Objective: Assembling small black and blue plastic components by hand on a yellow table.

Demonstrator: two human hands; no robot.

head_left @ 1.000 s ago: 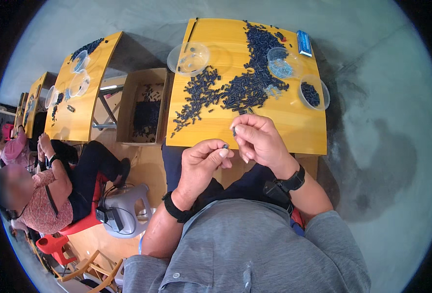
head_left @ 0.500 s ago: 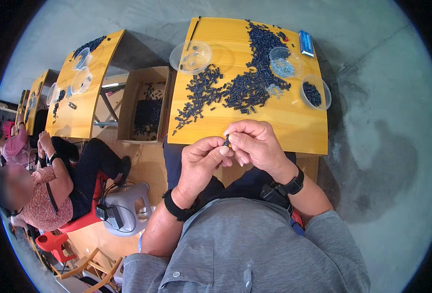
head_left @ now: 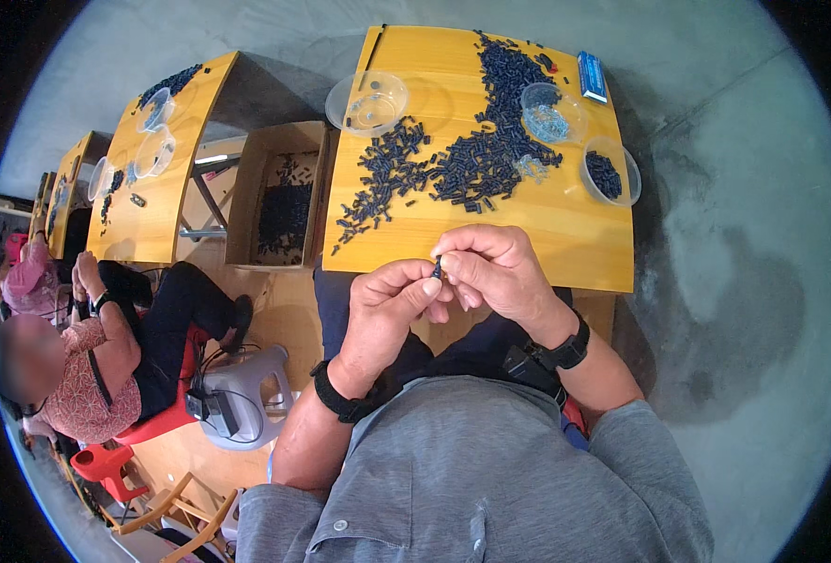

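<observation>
Between the fingertips of both hands sits a small black part (head_left: 437, 269), held over my lap just off the near edge of the yellow table (head_left: 528, 253). My left hand (head_left: 393, 298) pinches its lower end with thumb and forefinger. My right hand (head_left: 495, 275) grips the upper end between thumb and forefinger, the other fingers curled below. Fingers hide much of the part. Beyond them on the tabletop lies a large heap of short black cylindrical pieces (head_left: 476, 171), with a looser spread of the same pieces (head_left: 382, 178) to its left.
A clear tub with small bluish-silver bits (head_left: 547, 122) stands by the heap. Another clear tub (head_left: 606, 176) with black pieces overhangs the right edge; clear bowls (head_left: 368, 103) stand back left. A blue box (head_left: 591, 77) lies back right. A cardboard box (head_left: 277, 197) and a seated co-worker (head_left: 91, 375) are left.
Both hands stay pinched on the small black part and have barely moved. More of the part shows above my left thumb. The view has shifted slightly.
</observation>
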